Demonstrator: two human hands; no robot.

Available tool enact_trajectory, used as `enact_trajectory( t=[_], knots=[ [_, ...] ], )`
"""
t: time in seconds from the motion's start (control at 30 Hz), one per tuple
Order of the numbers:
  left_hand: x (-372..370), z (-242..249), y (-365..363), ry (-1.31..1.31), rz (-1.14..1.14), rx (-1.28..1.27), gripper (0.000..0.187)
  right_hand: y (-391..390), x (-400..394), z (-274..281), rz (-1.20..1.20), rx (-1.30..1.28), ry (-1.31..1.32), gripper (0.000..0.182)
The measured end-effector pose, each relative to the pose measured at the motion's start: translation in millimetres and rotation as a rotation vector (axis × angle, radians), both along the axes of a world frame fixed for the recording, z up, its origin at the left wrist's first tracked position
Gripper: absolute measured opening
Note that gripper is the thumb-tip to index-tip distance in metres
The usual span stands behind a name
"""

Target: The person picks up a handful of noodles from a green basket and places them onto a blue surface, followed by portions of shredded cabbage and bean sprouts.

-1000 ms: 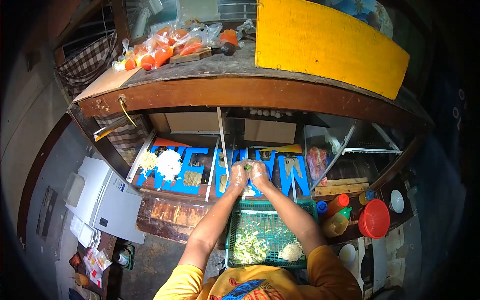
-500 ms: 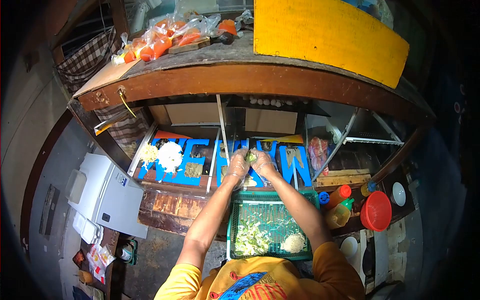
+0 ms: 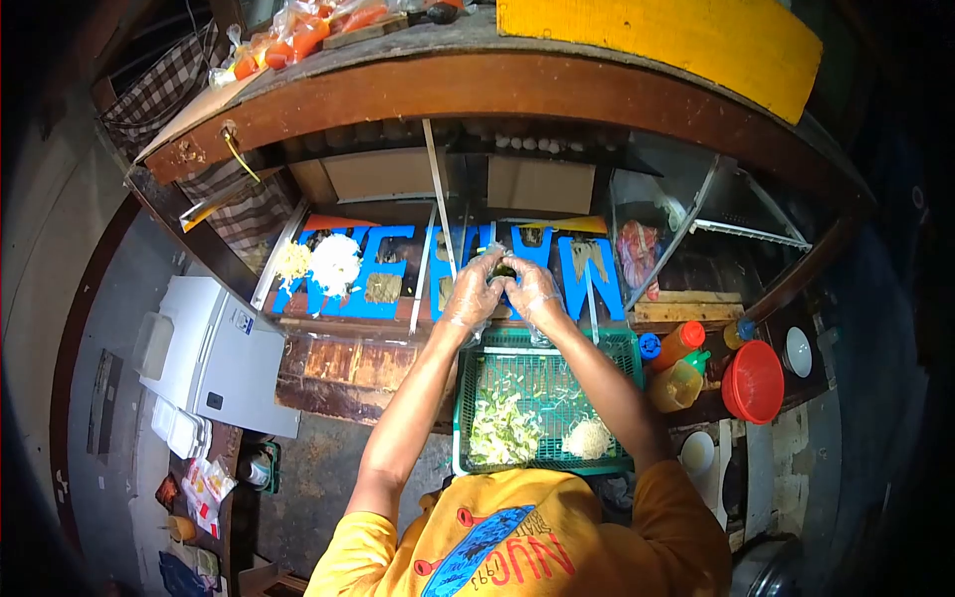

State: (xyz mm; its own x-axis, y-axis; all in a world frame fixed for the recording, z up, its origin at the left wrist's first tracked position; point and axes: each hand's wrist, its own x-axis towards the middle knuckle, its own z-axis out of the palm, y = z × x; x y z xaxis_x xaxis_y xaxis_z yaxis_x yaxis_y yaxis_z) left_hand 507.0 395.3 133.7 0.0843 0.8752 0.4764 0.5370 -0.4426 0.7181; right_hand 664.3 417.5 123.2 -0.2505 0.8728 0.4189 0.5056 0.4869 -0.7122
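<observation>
My left hand (image 3: 475,291) and my right hand (image 3: 532,297), both in clear plastic gloves, are cupped together above the far edge of the green basket. Their fingers curl around some chopped greens (image 3: 506,269), only a little of which shows between them. Below the hands, the green plastic basket (image 3: 462,418) holds a heap of chopped pale-green vegetable (image 3: 502,430) on its left. On its right lies a small mound of thin pale strands (image 3: 587,438), and loose shreds are scattered across the mesh.
Behind the hands, a board with blue letters (image 3: 383,249) carries a white shredded pile (image 3: 335,265) and a yellowish one (image 3: 292,263). Sauce bottles (image 3: 679,345) and a red bucket (image 3: 753,383) stand right. A white styrofoam box (image 3: 234,358) is left. A wooden beam (image 3: 477,85) crosses above.
The view has tilted down, so the surroundings sit higher in the picture. My hands have come closer together, with the fingers covering more of the greens.
</observation>
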Motion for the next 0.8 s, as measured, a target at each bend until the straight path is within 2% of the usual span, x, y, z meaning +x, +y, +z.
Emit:
enact_trajectory(
  t=[0.27, 0.43, 0.53, 0.73, 0.8],
  knots=[
    [2, 18, -59, 0.033, -0.061, -0.062, 0.045, -50, 10, 3, 0.038, -0.055, 0.109, 0.033],
    [7, 15, -88, 0.036, -0.058, -0.02, 0.043, -79, 18, -4, 0.023, -0.131, 0.008, 0.033],
    [8, 19, -108, 0.055, -0.074, -0.124, 0.041, -96, 22, -16, 0.04, -0.153, 0.108, 0.033],
    [11, 4, -136, 0.024, -0.078, -0.133, 0.038, -132, 28, -20, 0.05, -0.235, 0.118, 0.033],
    [11, 4, -148, 0.004, -0.12, -0.226, 0.039, -143, 30, -25, 0.06, -0.287, 0.131, 0.032]
  ],
)
